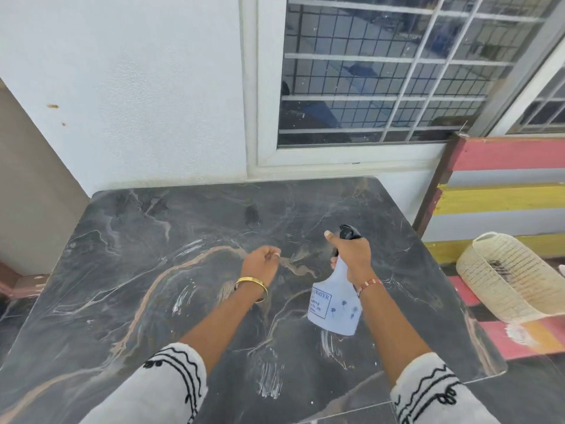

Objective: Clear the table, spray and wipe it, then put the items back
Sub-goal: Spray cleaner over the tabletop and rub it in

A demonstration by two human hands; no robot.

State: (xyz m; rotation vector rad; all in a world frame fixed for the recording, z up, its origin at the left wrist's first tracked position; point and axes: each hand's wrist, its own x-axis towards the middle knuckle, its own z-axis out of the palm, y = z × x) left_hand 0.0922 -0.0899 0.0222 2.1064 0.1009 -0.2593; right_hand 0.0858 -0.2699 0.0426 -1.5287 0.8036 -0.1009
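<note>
From the head camera, the right hand (351,255) is wrapped around the neck of the spray bottle (334,304), thumb up beside the black nozzle, which points away toward the far side of the table (128,246); the bottle is lifted off the marble top and tilted forward, presumably so the mist lands on the middle of the surface. The left hand (263,264) hovers over the centre, loosely curled and grasping nothing, likely kept out of the spray line. No items stand on the dark top, so the clearing looks done and the spraying is the step in hand. The far edge butts the wall under the window (382,71); the right edge sits near a striped bench (504,194) carrying a woven basket (507,276), leaving little room there, while the left side is open.
</note>
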